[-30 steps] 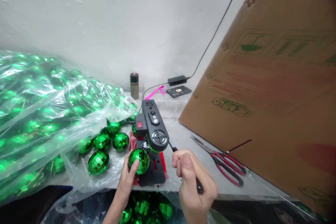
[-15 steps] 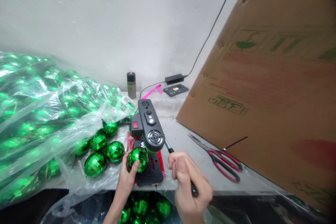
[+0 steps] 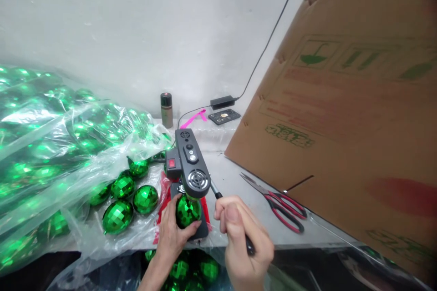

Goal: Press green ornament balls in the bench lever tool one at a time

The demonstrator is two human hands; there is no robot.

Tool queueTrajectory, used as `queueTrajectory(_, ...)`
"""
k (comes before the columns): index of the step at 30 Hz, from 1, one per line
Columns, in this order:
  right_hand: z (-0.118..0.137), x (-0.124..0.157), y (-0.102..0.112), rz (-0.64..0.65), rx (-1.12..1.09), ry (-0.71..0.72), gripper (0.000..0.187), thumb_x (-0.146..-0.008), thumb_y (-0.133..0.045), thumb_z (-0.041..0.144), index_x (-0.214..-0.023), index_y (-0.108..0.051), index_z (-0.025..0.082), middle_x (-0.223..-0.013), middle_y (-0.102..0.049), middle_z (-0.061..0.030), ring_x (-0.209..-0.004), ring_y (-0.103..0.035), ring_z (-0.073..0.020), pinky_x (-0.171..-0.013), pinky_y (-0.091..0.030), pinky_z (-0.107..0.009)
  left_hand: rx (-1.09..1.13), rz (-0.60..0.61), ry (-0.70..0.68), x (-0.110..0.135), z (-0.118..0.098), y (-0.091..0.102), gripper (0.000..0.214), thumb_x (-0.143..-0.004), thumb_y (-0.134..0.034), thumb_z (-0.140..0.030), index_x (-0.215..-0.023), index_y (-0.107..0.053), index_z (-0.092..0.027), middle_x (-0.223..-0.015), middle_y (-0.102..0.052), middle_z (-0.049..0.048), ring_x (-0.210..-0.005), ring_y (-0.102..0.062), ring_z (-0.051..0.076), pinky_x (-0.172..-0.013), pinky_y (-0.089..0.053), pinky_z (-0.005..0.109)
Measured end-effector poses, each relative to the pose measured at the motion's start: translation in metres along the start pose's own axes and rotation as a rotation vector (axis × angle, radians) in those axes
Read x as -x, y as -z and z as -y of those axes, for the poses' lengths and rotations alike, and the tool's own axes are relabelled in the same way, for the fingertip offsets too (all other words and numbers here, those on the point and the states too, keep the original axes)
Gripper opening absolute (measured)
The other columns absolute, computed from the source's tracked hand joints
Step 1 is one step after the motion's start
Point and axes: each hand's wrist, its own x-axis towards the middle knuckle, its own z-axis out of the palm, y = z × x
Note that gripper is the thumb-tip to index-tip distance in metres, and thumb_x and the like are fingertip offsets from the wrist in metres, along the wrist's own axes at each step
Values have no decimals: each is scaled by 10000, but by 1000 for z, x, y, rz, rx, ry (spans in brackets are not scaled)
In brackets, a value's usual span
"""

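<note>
My left hand [image 3: 172,232] grips a faceted green ornament ball [image 3: 187,210] and holds it on the base of a small black press machine [image 3: 190,168], right under its round head. My right hand [image 3: 242,241] is closed around the machine's black-handled lever [image 3: 218,195], which slants up toward the head. The machine has a red switch on its left side and stands on a red sheet at the table's front edge.
Several loose green ornaments [image 3: 131,193] lie on clear plastic left of the machine, beside a big bag of them [image 3: 41,145]. Red-handled scissors [image 3: 280,202] lie to the right, by a leaning cardboard sheet [image 3: 341,113]. A small can [image 3: 166,110], power adapter [image 3: 221,102] and flat black device sit by the wall.
My left hand has shifted the green ball to the right, from beside the machine to directly under its head. My right hand stays on the lever.
</note>
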Motion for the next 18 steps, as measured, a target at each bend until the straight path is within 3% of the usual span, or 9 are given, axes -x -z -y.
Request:
queueTrajectory(8, 6, -7, -1, 3, 16, -38, 339, -1111, -464, 93, -802, -502, 228, -697, -520, 38, -619, -548, -86, -582, -437, -210, 80, -25, 33, 0, 12, -18, 833, -704, -827, -479, -1446, -602, -176, -1393, -758, 202, -1293, -726, 433, -1119, -576, 624)
queueTrajectory(14, 6, -7, -1, -8, 25, -35, 351, -1123, -458, 114, -794, -484, 234, -693, -504, 47, -626, -544, -82, -586, -439, -201, 54, -52, -11, -6, 22, -19, 814, -686, -849, -488, -1409, -645, -176, -1382, -753, 204, -1292, -702, 455, -1136, -546, 666)
queueTrajectory(18, 5, -7, -2, -5, 12, -39, 354, -1127, -461, 114, -794, -499, 228, -706, -524, 45, -626, -570, -75, -597, -452, -197, 67, 12, -34, -7, 29, -16, 837, -678, -860, -493, -1421, -650, -171, -1416, -731, 215, -1331, -664, 467, -1144, -536, 679)
